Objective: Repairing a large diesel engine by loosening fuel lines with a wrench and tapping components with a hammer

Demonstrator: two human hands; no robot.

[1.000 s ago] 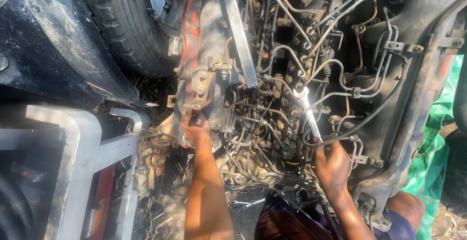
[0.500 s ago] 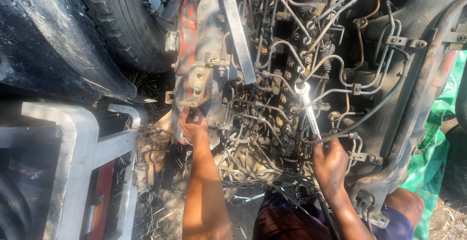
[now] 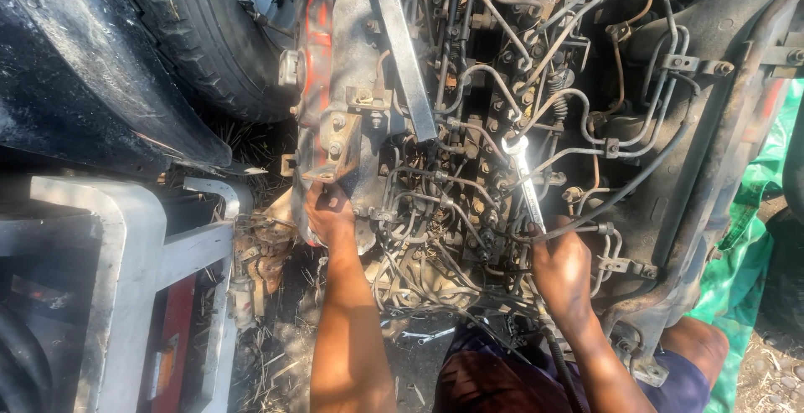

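A greasy engine (image 3: 502,86) full of thin metal pipes and bolts fills the upper middle of the head view. My right hand (image 3: 563,272) grips the lower end of a shiny steel wrench (image 3: 526,180), whose ring end sits on a fitting among the pipes. My left hand (image 3: 328,214) clutches the lower edge of a grey metal housing (image 3: 343,128) on the engine's left side, the fingers curled around a bracket there.
A black tyre (image 3: 201,36) and a dark mudguard (image 3: 75,69) stand at the upper left. A grey metal frame (image 3: 126,279) lies at the lower left. Green sheeting (image 3: 749,262) covers the ground at right. Dry straw and loose wires (image 3: 410,296) lie below the engine.
The wrench has stayed on its fitting with my right hand on it. My left hand has kept its hold on the housing. The view has shifted slightly.
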